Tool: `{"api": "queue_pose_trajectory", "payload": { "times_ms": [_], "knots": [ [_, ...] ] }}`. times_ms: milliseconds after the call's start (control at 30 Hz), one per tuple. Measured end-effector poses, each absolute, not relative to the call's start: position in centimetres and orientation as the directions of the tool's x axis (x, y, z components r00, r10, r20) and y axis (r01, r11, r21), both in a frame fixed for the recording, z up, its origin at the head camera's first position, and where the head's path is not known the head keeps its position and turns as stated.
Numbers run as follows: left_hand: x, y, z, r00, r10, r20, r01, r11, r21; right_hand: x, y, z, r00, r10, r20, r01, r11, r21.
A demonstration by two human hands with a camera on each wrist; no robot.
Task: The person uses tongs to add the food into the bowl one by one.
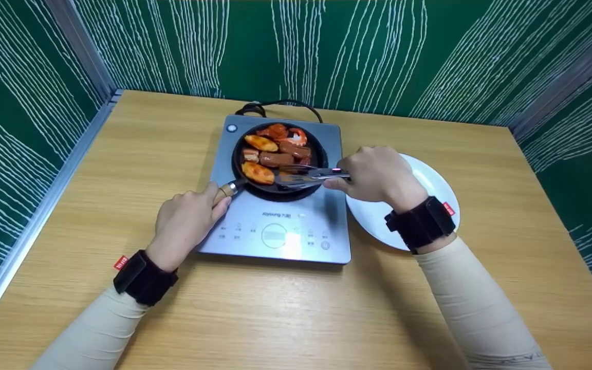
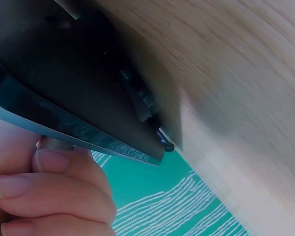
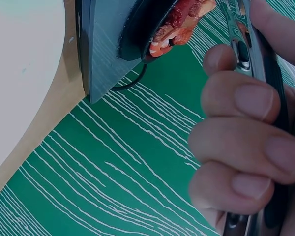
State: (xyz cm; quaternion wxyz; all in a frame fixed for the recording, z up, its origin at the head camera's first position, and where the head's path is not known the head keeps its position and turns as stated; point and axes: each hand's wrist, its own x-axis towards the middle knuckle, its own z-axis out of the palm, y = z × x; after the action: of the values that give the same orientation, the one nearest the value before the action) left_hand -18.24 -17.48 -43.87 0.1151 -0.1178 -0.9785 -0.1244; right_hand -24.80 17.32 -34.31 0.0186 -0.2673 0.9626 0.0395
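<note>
My left hand (image 1: 185, 218) grips the wooden handle (image 1: 222, 193) of a small black frying pan (image 1: 319, 149). Its curled fingers (image 2: 64, 196) show beside the cooker's edge in the left wrist view. In my right hand (image 1: 375, 174) is a pair of metal tongs (image 1: 316, 176), fingers wrapped round the dark-sided handles (image 3: 270, 73). The tong ends reach over the pan's front right, close to a golden oval piece (image 1: 258, 173). A second golden piece (image 1: 261, 143), brown sausage pieces (image 1: 276, 159), a layered meat chunk (image 1: 251, 155) and a red-and-white shrimp-like piece (image 1: 297, 137) lie in the pan.
Under the pan is a silver induction cooker (image 1: 244, 221) with a touch panel, its black cord (image 1: 296, 102) behind. A white plate (image 1: 437, 185) stands right of it, partly beneath my right forearm. Green patterned walls (image 1: 255, 51) bound the wooden table (image 1: 496, 205).
</note>
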Motion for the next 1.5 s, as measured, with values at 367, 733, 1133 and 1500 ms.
{"api": "queue_pose_trajectory", "payload": {
  "times_ms": [367, 733, 1133, 1500],
  "knots": [
    [-18.3, -17.5, -43.8, -0.958, 0.192, 0.212, 0.239, 0.946, 0.221, -24.3, 18.1, -34.5, -0.874, -0.483, -0.059, -0.484, 0.875, 0.004],
    [-18.4, -17.5, -43.7, -0.955, 0.203, 0.214, 0.247, 0.947, 0.205, -21.7, 24.2, -34.6, -0.902, -0.43, 0.031, -0.43, 0.889, -0.16],
    [-18.2, -17.5, -43.8, -0.953, 0.199, 0.227, 0.249, 0.943, 0.219, -20.7, 32.2, -37.2, -0.978, -0.208, -0.031, -0.195, 0.952, -0.235],
    [-18.3, -17.5, -43.7, -0.956, 0.204, 0.21, 0.249, 0.943, 0.22, -21.5, 34.8, -38.4, -0.962, -0.095, -0.255, -0.025, 0.964, -0.266]
  ]
}}
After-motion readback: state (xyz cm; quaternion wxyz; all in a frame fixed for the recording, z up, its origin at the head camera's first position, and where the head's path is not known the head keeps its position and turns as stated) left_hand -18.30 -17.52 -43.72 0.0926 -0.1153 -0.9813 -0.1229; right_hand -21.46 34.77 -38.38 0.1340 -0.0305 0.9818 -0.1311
